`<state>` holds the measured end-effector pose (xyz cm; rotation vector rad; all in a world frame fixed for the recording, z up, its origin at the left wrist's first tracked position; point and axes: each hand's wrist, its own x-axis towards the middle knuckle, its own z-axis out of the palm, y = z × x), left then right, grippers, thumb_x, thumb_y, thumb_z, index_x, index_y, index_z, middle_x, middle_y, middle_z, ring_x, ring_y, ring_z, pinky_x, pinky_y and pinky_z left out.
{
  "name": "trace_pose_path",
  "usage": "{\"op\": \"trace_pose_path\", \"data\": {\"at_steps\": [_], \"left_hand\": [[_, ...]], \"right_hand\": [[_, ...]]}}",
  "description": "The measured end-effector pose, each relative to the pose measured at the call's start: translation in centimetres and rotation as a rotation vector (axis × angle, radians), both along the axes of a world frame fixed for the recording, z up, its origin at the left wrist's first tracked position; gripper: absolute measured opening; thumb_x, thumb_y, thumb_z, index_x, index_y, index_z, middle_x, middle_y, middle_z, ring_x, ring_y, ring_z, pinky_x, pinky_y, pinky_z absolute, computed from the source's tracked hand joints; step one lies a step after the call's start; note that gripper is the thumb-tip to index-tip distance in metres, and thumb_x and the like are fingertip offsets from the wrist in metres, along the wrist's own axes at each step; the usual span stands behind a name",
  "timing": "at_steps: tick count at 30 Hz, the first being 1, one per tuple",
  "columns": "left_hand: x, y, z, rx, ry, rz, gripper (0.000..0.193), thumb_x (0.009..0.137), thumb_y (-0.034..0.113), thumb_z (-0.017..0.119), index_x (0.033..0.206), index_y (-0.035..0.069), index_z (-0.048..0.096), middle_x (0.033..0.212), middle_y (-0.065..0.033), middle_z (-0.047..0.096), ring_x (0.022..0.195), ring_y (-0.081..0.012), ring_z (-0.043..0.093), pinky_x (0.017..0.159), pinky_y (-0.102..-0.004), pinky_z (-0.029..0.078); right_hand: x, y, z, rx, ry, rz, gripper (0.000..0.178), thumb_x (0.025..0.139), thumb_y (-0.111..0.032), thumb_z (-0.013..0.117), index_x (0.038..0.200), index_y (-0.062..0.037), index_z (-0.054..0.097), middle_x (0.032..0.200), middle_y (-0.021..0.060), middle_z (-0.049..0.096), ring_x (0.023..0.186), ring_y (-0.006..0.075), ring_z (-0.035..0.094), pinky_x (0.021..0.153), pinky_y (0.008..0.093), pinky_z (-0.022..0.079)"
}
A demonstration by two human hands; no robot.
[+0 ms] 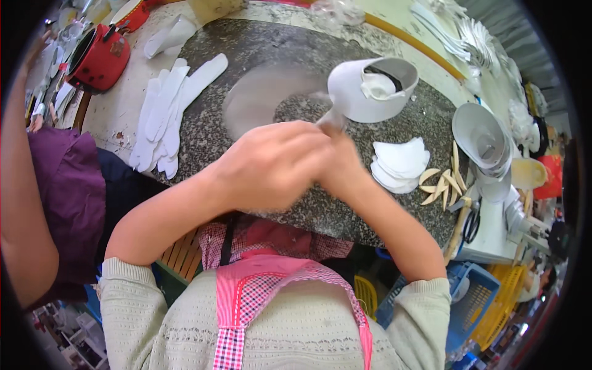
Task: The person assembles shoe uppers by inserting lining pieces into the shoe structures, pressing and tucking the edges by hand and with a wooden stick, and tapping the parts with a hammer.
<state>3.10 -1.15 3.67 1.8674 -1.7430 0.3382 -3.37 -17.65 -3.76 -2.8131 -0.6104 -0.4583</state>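
My left hand point(274, 163) and my right hand point(340, 151) are close together over the middle of a dark speckled stone slab point(296, 216). Both look closed, the left partly covering the right, and the fingers are smeared by motion. Just beyond them a pale grey curved piece point(250, 98) is blurred. A small greyish part point(333, 118) sticks up at the right hand; I cannot make out what it is. Beyond the right hand stands a white curved band point(356, 98), ring-shaped, with a dark inside. Nearer lie stacked white cut pieces point(399, 165).
White flat strips point(163, 117) lie left on the slab, curved cream slivers point(445, 187) right. Beyond the slivers are nested grey-white curved pieces point(484, 139) and black-handled scissors point(471, 225). A red pot point(102, 58) stands far left. Another person's arm point(24, 216) is at left.
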Motion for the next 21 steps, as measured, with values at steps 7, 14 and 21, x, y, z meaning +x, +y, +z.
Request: {"op": "trace_pose_path", "data": {"at_steps": [7,14,21], "left_hand": [[1.8,5.4,-6.7,0.503,-0.051,0.129,0.06,0.078,0.037,0.061,0.125,0.002,0.047,0.128,-0.012,0.05,0.115,-0.022,0.05,0.1,-0.0357,0.034],[0.4,8.8,-7.4,0.635,-0.002,0.184,0.077,0.08,0.055,0.052,0.138,0.008,0.033,0.145,-0.0079,0.03,0.137,-0.0162,0.021,0.111,-0.0398,0.007],[-0.5,9.5,-7.5,0.651,0.293,0.254,0.08,0.082,0.056,0.048,0.141,0.006,0.027,0.148,-0.0135,0.022,0.138,-0.0262,0.017,0.11,-0.0478,0.016]], "right_hand": [[-2.0,1.5,-0.5,-0.179,0.053,0.084,0.041,0.071,-0.009,0.052,0.107,0.0105,0.055,0.106,0.0198,0.053,0.106,0.0323,0.05,0.087,0.0363,0.044],[-0.9,0.6,0.5,-0.207,0.01,0.202,0.036,0.069,-0.01,0.054,0.097,0.0107,0.059,0.104,0.0168,0.055,0.109,0.03,0.05,0.089,0.0352,0.044],[0.5,4.3,0.0,-0.208,-0.084,0.315,0.022,0.066,-0.012,0.054,0.077,0.0053,0.063,0.095,0.0146,0.057,0.103,0.0275,0.052,0.097,0.0411,0.039]]}}
